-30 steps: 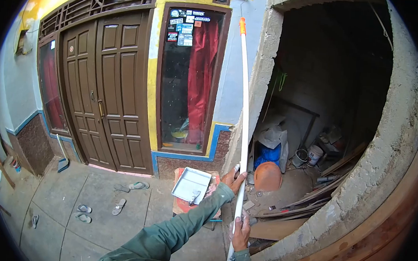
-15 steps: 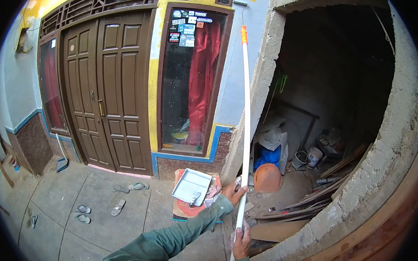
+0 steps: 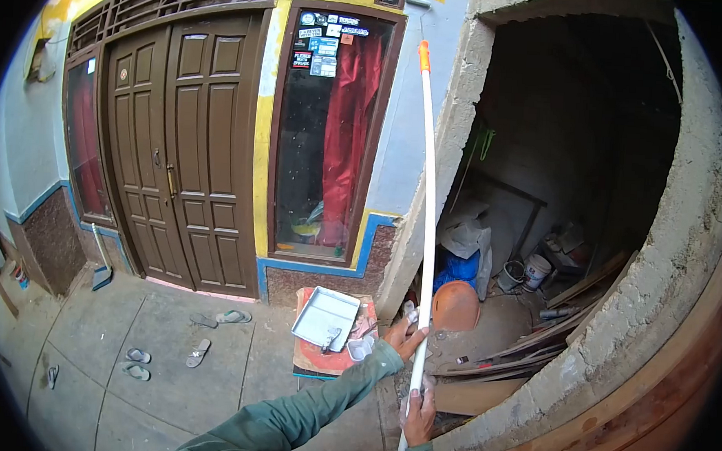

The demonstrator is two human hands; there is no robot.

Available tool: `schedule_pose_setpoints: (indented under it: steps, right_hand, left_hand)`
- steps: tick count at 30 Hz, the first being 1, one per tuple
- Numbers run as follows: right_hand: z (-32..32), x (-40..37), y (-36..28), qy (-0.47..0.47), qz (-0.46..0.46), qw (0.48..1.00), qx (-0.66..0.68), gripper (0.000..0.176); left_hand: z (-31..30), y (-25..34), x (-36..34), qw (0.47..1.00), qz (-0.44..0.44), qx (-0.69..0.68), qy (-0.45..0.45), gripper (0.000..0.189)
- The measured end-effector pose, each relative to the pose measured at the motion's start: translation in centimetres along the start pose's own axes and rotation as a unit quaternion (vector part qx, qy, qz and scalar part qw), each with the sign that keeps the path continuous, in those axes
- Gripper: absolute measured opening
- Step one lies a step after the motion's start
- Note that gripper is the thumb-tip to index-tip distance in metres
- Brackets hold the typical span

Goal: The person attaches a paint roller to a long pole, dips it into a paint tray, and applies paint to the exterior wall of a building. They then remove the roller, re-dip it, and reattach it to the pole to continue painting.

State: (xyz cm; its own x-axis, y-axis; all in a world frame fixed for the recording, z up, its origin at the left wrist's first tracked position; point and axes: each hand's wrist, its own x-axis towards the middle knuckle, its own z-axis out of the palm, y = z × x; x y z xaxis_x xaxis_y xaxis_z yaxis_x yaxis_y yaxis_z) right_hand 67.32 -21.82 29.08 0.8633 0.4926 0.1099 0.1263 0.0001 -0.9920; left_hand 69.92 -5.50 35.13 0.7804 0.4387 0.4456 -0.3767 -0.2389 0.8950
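One upright pole (image 3: 427,188) held, left hand (image 3: 402,335) above right hand (image 3: 418,410)

9 o'clock: brown double door (image 3: 177,159) | 12: window (image 3: 305,165), red curtain (image 3: 349,135) | 3: rough concrete opening (image 3: 661,266) | 7: grey concrete floor (image 3: 148,394), daylight

Pole (image 3: 429,196): long, thin, white, orange cap at top end. Near upright, slightly bowed. Tip toward 12 o'clock, foot leaves frame at 6 o'clock. Right hand (image 3: 418,410) clasps lower stretch; left hand (image 3: 402,335) just above, open-palmed against the shaft.
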Motion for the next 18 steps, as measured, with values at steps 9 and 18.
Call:
schedule_pose_setpoints:
  steps: [9,18]
  right_hand:
    - [0.0,-1.0,0.9,0.009,-0.021,1.0,0.016,0.045]
    - [0.2,0.9,-1.8,0.004,-0.017,0.999,0.043,0.039]
  left_hand:
    - [0.6,-1.7,-1.4,0.999,-0.027,0.028,0.005,0.052]
    - [0.5,-0.5,1.0,0.999,-0.001,0.036,0.027,0.051]
